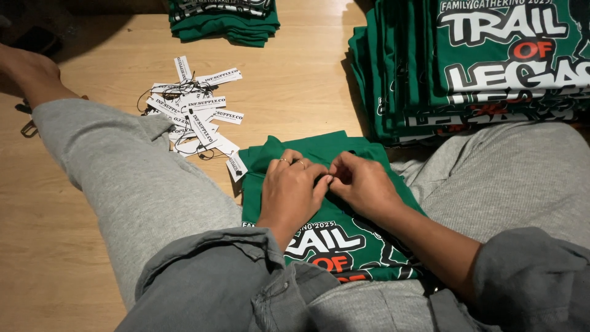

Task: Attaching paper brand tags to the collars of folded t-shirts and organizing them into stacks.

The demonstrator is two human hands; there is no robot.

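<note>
— Where is the folded green cotton T-shirt with white and orange printed lettering [326, 209]?

— Centre of the frame, lying across the person's lap, collar end away from them. The left hand [290, 190] and right hand [362, 184] meet at the collar, fingers [319, 183] pinched together on something too small to make out.

— Why there?

— Probably so the soft fabric stays flat while the neckline is worked.

— Around it?

— A loose heap of white paper hang tags with thin black strings [196, 114] at upper left on the pale wooden floor [295, 80], a tall stack of matching folded green shirts [479, 67] at upper right, a smaller pile of green shirts [224, 18] at top centre.
</note>
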